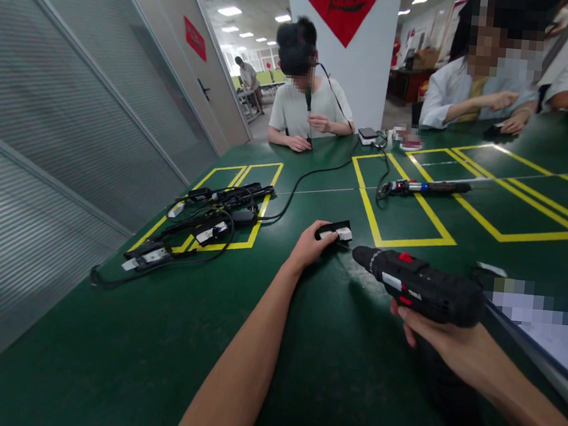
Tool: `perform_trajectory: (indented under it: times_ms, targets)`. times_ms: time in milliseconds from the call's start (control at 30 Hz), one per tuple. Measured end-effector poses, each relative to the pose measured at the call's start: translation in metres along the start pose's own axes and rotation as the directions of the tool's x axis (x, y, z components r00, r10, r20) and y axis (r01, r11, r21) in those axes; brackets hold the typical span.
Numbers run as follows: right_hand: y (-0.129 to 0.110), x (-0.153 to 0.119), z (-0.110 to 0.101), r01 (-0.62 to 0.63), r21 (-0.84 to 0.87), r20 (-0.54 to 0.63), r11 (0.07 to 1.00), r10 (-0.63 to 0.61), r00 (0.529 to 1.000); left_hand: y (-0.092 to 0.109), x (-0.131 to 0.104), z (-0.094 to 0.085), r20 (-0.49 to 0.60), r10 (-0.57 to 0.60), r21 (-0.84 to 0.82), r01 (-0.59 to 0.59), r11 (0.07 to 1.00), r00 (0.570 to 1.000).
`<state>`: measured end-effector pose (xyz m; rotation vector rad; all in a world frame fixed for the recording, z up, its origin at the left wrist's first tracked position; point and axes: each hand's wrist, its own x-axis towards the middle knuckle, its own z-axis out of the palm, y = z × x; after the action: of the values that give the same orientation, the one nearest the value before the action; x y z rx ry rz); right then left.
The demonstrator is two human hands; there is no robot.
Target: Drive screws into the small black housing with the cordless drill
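My left hand (312, 244) holds a small black part (333, 231) with a white label against the green table (235, 315), its fingers closed on the near left end. In my right hand (433, 329) is a black power drill (421, 285) with red details, gripped by its handle. The drill lies roughly level and points left. Its thin bit reaches the near edge of the black part; whether it touches cannot be made out.
Black cabled devices (214, 213) lie at the left within yellow tape outlines. A pen-like tool (425, 187) lies beyond the drill. At right is a tray-like object (542, 328). People sit across the table, one holding a screwdriver (308, 99).
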<state>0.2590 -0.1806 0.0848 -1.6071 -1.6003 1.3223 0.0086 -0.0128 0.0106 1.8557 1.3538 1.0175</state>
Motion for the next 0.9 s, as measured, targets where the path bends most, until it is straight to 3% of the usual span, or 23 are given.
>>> perform_trajectory:
  times_ms: [400, 900]
  targets:
    - [-0.0074, -0.0044, 0.0003, -0.008, 0.007, -0.026, 1.000, 0.008, 1.000, 0.0067, -0.0013, -0.0014, 0.007, -0.010, 0.014, 0.010, 1.000, 1.000]
    - [-0.0081, -0.0030, -0.0007, -0.025, -0.024, -0.031, 0.999, 0.024, 0.999, 0.0005, 0.0006, 0.0002, 0.006, 0.004, 0.015, -0.004, 1.000, 1.000]
